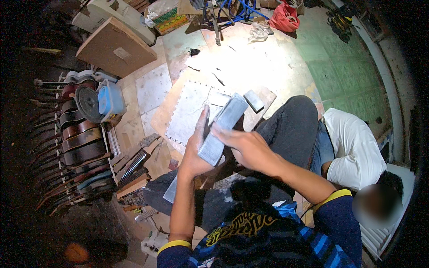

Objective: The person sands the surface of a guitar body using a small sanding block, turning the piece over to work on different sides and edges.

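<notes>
A long, dust-covered grey rectangular block (231, 112) slants across the middle, above my lap. My left hand (192, 154) grips its lower part from the left, with the thumb pointing up along the side; the fingers beneath are mostly hidden. Over the top of the block lie the stretched fingers of my right hand (248, 145), touching its surface from the right. Part of that hand's underside is out of sight. Just beyond, a smaller grey block with dark sides (254, 101) rests on a brown board (267, 99). A whitish mat with a toothed edge (181, 118) lies under the work.
Guitar-shaped bodies (76, 129) stand in a row at left, beside a blue container (111, 99). Files and tools (134, 167) lie near my left leg. Another person in a white shirt (353, 145) is close at right. A red bag (284, 18) sits at the back.
</notes>
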`<state>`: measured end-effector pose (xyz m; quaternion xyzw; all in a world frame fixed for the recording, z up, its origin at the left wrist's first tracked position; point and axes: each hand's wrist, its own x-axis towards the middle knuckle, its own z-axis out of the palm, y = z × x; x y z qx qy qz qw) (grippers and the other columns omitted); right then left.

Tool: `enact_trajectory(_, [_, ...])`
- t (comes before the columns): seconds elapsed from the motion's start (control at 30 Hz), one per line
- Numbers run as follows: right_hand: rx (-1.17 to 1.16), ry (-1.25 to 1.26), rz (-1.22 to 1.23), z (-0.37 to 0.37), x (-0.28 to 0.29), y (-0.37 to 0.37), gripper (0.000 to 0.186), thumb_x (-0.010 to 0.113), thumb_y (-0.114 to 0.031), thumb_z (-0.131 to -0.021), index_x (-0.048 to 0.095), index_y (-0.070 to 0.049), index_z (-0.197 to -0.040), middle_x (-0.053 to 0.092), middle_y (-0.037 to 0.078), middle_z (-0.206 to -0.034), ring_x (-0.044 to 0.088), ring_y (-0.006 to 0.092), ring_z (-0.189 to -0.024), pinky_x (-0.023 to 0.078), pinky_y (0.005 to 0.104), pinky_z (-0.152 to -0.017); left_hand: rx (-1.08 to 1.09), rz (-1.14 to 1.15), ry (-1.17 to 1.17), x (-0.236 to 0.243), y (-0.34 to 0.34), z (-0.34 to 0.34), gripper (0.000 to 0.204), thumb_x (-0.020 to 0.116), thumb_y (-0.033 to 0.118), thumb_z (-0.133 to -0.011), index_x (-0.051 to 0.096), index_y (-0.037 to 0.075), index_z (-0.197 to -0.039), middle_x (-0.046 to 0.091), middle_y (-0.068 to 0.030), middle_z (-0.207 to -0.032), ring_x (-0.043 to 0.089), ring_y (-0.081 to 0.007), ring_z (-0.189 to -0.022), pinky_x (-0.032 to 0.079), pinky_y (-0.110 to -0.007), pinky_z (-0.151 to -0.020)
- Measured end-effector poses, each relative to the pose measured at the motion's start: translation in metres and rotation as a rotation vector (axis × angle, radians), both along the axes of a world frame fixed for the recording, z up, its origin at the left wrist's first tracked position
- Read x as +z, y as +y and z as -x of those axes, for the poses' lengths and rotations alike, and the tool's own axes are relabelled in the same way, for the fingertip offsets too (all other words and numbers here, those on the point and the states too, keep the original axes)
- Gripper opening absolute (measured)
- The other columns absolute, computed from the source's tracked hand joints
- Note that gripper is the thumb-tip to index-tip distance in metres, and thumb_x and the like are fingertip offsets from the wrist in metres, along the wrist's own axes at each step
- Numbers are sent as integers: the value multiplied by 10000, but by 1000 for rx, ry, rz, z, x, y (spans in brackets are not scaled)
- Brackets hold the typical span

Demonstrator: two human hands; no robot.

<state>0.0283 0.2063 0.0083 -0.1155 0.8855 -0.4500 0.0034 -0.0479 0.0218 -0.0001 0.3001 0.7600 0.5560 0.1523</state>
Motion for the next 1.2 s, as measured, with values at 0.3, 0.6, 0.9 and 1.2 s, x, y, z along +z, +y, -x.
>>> enact_trajectory(0.3, [-20,54,4,8,-6,-6,661,545,60,-787,518,-56,-1437,563,217,-1397,631,400,-1148,526,444,-1009,-14,-29,6,-1,-3,6,1140,825,176,-714,136,-35,-1598,369,-270,-1578,392,-298,-1457,318,-367,-1168])
enact_trajectory(0.6, [-26,72,-85,11,-4,-9,698,561,67,-769,518,-86,-1448,574,172,-1404,662,385,-1091,563,450,-932,0,79,78,9,-5,1,1167,827,210,-711,114,-5,-1609,438,-268,-1531,473,-315,-1398,379,-375,-1129])
enact_trajectory(0.9, [-11,66,-126,16,-2,-11,678,546,43,-781,523,-85,-1446,563,181,-1418,671,378,-1094,566,462,-923,-2,79,99,14,-9,3,1189,823,196,-713,71,-30,-1606,427,-273,-1534,426,-289,-1427,334,-353,-1155])
enact_trajectory(1.2, [2,77,-86,11,5,-17,685,569,35,-764,536,-91,-1437,571,180,-1409,678,372,-1071,563,462,-929,2,111,161,8,-15,5,1183,824,201,-734,62,0,-1617,472,-262,-1497,520,-276,-1334,391,-352,-1107])
